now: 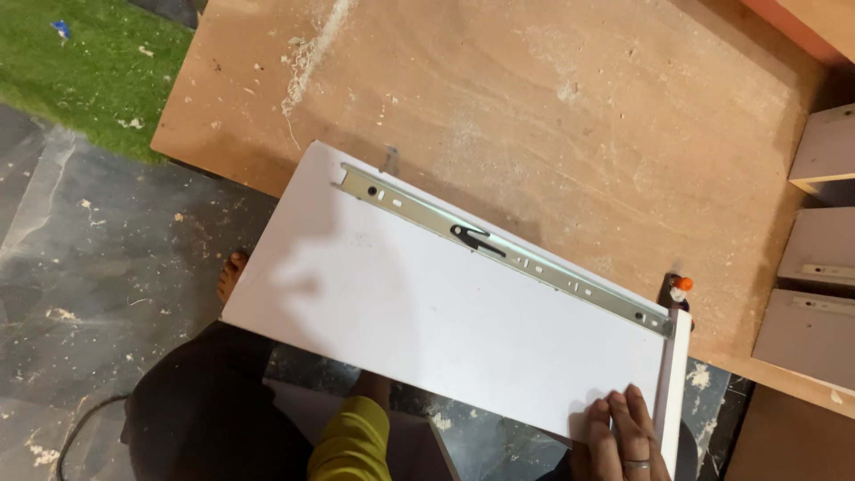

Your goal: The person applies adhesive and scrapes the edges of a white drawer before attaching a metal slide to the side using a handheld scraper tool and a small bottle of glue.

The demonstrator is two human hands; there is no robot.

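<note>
A white rectangular panel (427, 312) lies tilted over the front edge of a brown plywood table (552, 107). A long metal drawer slide (508, 251) with a black lever is fixed along the panel's far edge. My right hand (623, 436), with a ring on one finger, grips the panel's near right corner, fingers flat on top, beside a white upright strip (672, 383) at the panel's end. My left arm in a yellow sleeve (352, 441) reaches under the panel's near edge, and the hand itself is hidden beneath it.
Sawdust is scattered over the table and the dark floor (107, 258). A small tool with an orange tip (681, 285) lies past the slide's right end. Grey drawer fronts (815, 334) are stacked at the right. Green turf (80, 62) lies at top left. My bare foot (232, 274) shows below the panel.
</note>
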